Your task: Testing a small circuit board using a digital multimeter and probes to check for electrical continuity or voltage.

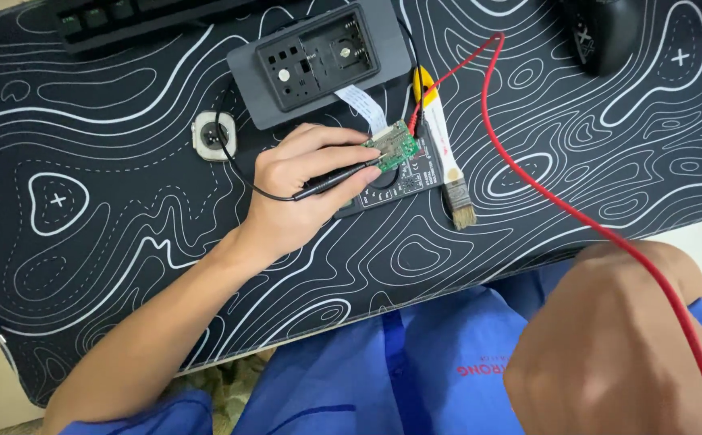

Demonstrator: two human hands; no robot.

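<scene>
My left hand [299, 189] rests on the patterned desk mat [109, 209] and grips a thin black probe [343, 176]. The probe's tip touches a small green circuit board [393, 145], which my fingertips steady on top of a black tester board [403, 184]. A black wire [234, 157] loops from the probe around my hand. My right hand [609, 346] is close to the camera at the lower right, blurred, with its back toward me. A red lead [528, 173] runs across it and off the frame. Its fingers are hidden.
A dark grey open device case [246, 64] lies behind the board, with a white ribbon cable [363, 101] coming out of it. A small brush [449, 165] lies to the right, a white square part [206, 137] to the left. A keyboard [125, 20] and a mouse [605, 32] sit at the far edge.
</scene>
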